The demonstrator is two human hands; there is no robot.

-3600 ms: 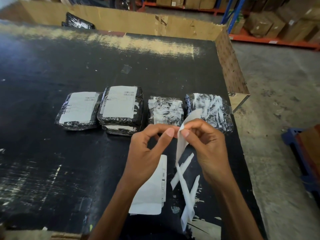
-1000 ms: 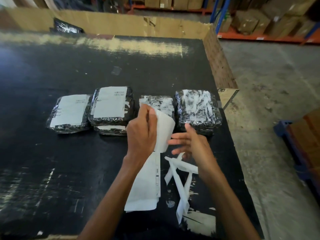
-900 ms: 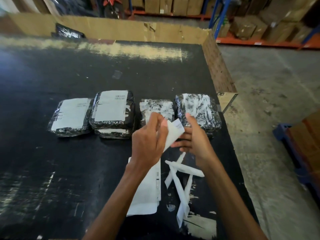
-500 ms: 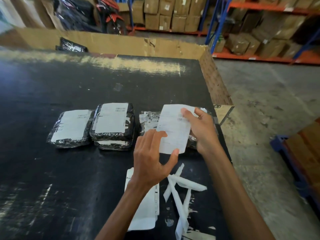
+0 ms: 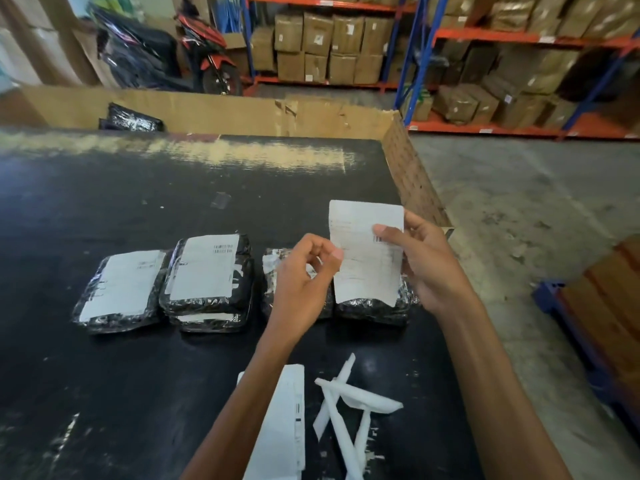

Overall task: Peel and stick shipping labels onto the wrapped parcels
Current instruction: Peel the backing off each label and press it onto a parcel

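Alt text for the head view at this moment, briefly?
The right hand holds a white label over the rightmost parcel in a row of four, the left hand curled at its edge. The two left parcels already carry labels; backing strips lie on the black table.

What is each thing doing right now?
White paper shipping label, held up, not stuck.
Right hand, pinching label's right edge.
Left hand, curled at label's left edge; grip unclear.
Far-left black plastic-wrapped parcel, labelled.
Second parcel, labelled, atop lower parcel.
Third parcel, no label seen.
Rightmost parcel, partly hidden behind label.
White backing strips, loose on black table.
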